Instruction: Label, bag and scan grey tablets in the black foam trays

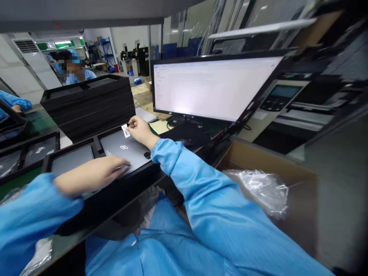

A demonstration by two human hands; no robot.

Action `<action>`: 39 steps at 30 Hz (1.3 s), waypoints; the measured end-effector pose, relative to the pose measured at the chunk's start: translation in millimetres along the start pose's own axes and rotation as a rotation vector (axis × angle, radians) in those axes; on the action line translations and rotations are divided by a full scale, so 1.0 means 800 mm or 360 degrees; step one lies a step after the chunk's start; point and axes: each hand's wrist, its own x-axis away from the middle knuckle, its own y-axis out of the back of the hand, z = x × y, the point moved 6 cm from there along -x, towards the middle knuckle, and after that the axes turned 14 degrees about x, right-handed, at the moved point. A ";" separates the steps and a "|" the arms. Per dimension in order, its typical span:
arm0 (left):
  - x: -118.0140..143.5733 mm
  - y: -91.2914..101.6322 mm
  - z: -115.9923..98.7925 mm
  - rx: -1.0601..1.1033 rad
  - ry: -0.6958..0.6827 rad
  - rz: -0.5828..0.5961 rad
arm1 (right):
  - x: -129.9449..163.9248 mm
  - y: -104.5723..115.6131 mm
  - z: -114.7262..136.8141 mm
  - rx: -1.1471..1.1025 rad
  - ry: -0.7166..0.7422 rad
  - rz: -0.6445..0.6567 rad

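Our right hand [140, 130] pinches a small label [125, 131] just above the grey laptop [126, 150] in its black tray [97, 145] — not yet stuck, we judge. Our left hand [94, 174] lies flat and open on the lid's near edge.

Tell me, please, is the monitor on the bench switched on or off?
On: the monitor glows white, showing a window with faint lines of text.
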 end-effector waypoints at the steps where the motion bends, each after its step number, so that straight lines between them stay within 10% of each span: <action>1: -0.045 -0.011 -0.015 0.0011 -0.0040 0.0068 | 0.000 0.007 -0.003 -0.0022 -0.0038 -0.0061; 5: -0.147 -0.028 -0.026 -0.0071 -0.0277 -0.0097 | 0.000 0.023 -0.017 -0.0099 -0.0177 -0.0251; 10: -0.163 -0.025 -0.016 -0.0119 -0.0407 -0.0124 | -0.010 0.032 -0.035 -0.0118 -0.0351 -0.0371; 15: -0.129 0.032 -0.032 -0.0030 -0.0650 -0.0744 | -0.006 0.033 -0.037 -0.0123 -0.0490 -0.0294; 19: -0.055 0.083 -0.023 0.0142 -0.0779 -0.1441 | 0.008 -0.017 -0.007 0.0094 -0.0170 0.0509; 22: -0.026 0.092 -0.009 0.0110 -0.0648 -0.1546 | 0.019 -0.039 0.006 0.0644 0.0050 0.0802; 25: -0.030 0.085 0.000 0.0033 -0.0507 -0.1555 | 0.014 -0.029 0.007 0.0842 0.0072 0.0589; 28: -0.057 0.061 0.003 0.0033 -0.0546 -0.1340 | 0.006 0.002 -0.003 0.0608 -0.0030 0.0154; 32: -0.105 -0.003 0.017 0.0055 -0.0301 -0.0369 | 0.004 0.041 -0.017 0.0320 -0.0148 -0.0379; 35: -0.109 -0.028 0.024 0.0010 0.0032 0.0143 | 0.005 0.044 -0.015 0.0297 -0.0237 -0.0387; 39: -0.045 -0.006 0.008 -0.0044 0.0281 0.0204 | 0.023 0.056 0.004 0.0403 -0.0184 -0.0209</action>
